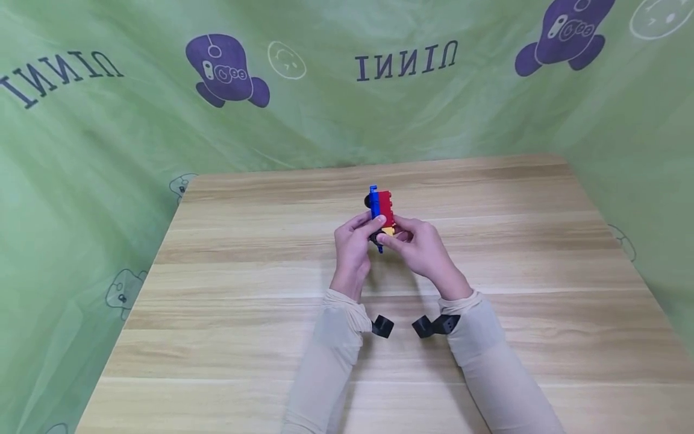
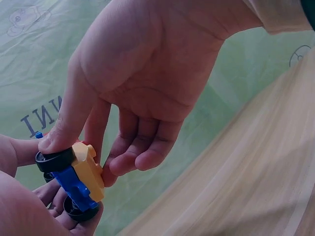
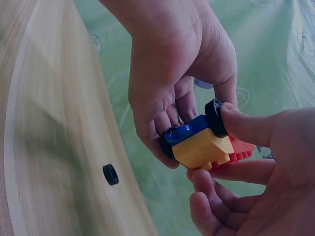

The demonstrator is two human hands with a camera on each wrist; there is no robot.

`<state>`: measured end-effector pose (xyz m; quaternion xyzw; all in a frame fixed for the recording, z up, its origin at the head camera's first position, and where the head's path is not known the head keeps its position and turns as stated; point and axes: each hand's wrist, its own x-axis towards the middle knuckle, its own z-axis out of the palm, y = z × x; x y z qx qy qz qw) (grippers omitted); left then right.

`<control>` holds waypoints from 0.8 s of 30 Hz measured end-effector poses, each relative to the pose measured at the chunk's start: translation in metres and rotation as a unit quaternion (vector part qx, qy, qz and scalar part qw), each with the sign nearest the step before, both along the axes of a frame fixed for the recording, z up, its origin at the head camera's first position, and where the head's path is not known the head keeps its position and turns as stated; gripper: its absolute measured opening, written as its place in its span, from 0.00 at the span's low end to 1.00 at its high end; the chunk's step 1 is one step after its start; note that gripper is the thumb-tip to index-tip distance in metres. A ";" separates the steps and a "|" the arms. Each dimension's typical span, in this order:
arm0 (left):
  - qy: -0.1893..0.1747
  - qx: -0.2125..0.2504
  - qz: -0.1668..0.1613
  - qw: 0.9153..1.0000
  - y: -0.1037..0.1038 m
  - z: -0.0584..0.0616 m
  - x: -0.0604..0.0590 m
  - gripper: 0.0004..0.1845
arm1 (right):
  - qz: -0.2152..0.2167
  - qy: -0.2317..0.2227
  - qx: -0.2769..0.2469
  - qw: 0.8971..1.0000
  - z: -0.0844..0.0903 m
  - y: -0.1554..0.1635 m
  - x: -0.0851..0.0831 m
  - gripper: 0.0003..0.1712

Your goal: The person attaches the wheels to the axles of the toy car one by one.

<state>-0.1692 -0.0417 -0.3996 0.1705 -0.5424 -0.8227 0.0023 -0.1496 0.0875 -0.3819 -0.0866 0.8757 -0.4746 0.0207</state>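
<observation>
Head view first: both hands meet over the middle of the desk (image 1: pixel 271 253), and each has a grip on one small toy car made of blocks (image 1: pixel 382 211). The left hand (image 1: pixel 353 248) pinches it, with the thumb on a black wheel (image 2: pixel 55 160) and the fingers curled under. The right hand (image 1: pixel 420 244) holds the other side, and its thumb presses the black wheel (image 3: pixel 215 118) at the near end. So both grips are closed on the toy, not wide open.

The toy car is up in the air, a little above the desk, between the two hands. It has a yellow block (image 3: pixel 199 147) at the end near the person, a blue base (image 3: pixel 189 132) with the wheels on it, and a red block (image 1: pixel 386 205) at the far end.

One more small black wheel (image 3: pixel 110 174) lies alone on the desk, apart from the hands.

I think the step now is fixing or pushing on the wheels of the car. The next move needs a steady hold from one hand while the other presses the wheel straight on, not crooked. The loose wheel may need picking up with fingertips, because it is tiny and can roll.

A green cloth (image 1: pixel 108 150) with purple cartoon shapes hangs behind the desk.
</observation>
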 end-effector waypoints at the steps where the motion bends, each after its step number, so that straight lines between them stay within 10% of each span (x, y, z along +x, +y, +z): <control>1: -0.002 -0.001 -0.001 1.000 -0.001 0.001 0.000 0.17 | 0.000 -0.001 -0.002 1.000 0.000 -0.001 0.000 0.34; 14: 0.037 0.103 0.015 0.994 -0.018 0.011 -0.002 0.18 | -0.077 -0.097 -0.156 0.980 -0.013 0.006 -0.027 0.29; 24: 0.049 0.125 0.014 0.991 -0.028 0.019 -0.001 0.18 | -0.045 -0.121 -0.027 0.991 -0.048 -0.016 -0.074 0.19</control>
